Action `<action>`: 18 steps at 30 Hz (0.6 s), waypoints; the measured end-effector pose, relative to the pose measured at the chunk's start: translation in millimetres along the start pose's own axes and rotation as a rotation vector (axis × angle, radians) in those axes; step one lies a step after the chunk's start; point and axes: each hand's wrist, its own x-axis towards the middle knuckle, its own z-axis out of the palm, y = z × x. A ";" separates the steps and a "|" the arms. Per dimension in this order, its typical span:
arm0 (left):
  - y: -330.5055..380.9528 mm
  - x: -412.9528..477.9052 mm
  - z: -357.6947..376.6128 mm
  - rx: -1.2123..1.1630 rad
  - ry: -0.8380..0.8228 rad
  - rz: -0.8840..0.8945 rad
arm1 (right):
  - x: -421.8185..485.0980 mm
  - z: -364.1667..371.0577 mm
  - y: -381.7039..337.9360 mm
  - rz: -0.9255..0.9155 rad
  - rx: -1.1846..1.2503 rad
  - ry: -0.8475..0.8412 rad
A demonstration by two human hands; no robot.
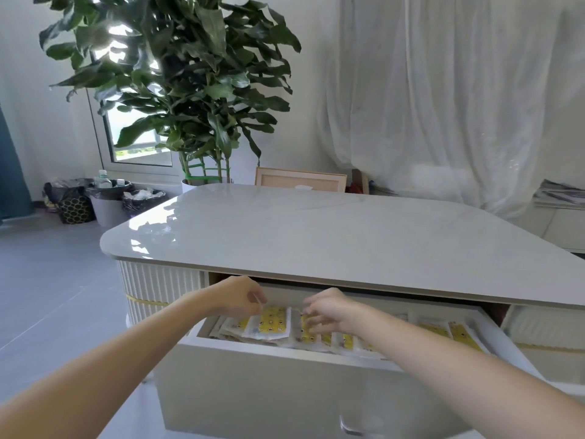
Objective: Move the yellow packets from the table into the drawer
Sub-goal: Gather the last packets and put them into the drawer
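The white drawer (285,353) stands pulled out below the tabletop (332,229). Inside it lie several yellow packets in clear wrappers, among them one yellow packet (272,323) at the left and more yellow packets (459,335) at the right. Both hands reach into the drawer. My left hand (240,296) has its fingers curled at the upper left corner of the left packet and seems to pinch its wrapper edge. My right hand (329,312) hovers with spread, bent fingers touching a middle packet (305,332). No packet shows on the tabletop.
A large potted plant (190,90) stands behind the table. Bins lined with black bags (104,198) sit on the floor at the left. A wooden frame (300,180) leans behind the table, and white curtains (443,90) hang at the right.
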 end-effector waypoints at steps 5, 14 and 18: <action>37.9 -13.6 -8.0 0.043 -0.095 0.119 | -43.5 -27.9 4.9 -0.218 -0.453 0.025; 76.4 -24.9 7.8 0.241 -0.320 0.275 | -105.0 -69.1 18.4 -0.216 -0.665 -0.184; 77.0 -23.8 14.3 0.276 -0.266 0.301 | -111.6 -75.8 21.0 -0.271 -0.781 -0.216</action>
